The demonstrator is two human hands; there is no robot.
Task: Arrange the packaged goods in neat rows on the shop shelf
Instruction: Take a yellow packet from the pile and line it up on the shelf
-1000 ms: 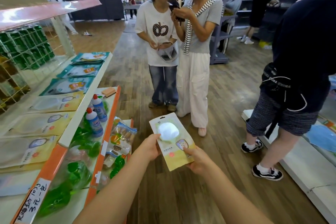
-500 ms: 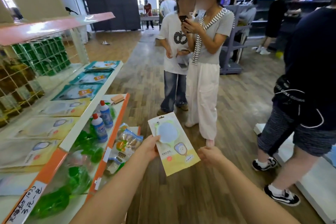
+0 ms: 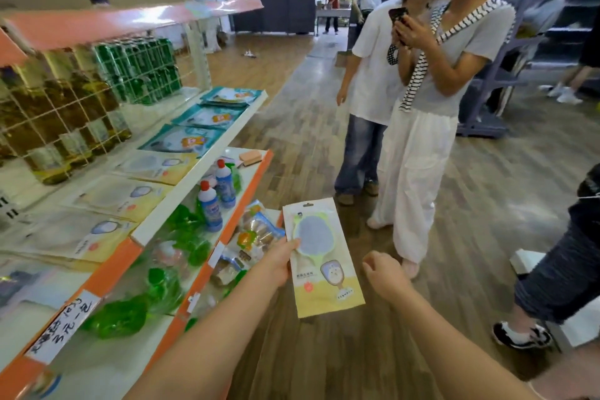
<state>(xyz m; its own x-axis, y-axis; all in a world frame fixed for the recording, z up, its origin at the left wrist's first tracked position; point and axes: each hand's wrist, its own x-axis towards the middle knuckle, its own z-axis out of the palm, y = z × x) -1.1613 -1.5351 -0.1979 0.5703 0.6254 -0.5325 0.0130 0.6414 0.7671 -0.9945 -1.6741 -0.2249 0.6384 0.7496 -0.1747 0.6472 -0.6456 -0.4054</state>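
A flat yellow packet (image 3: 324, 273) with a round grey window hangs over the floor in front of me. My left hand (image 3: 277, 265) pinches its left edge, thumb across the front. My right hand (image 3: 384, 276) is off the packet, just to its right, fingers loosely curled and holding nothing. On the shop shelf (image 3: 194, 169) to my left lie rows of like packets: yellow ones (image 3: 123, 198) nearer me, teal ones (image 3: 207, 117) farther along.
The lower shelf (image 3: 227, 237) holds two blue bottles (image 3: 217, 198), green bags (image 3: 181, 247) and snack packs (image 3: 256, 234). Two people (image 3: 418, 107) stand close ahead on the wooden floor. Another person's legs (image 3: 558, 276) are at the right. A wire rack (image 3: 74, 107) backs the upper shelf.
My right hand has let go of the packet and drawn away to the right. The left hand alone now holds it. My view has swung left toward the shelf.
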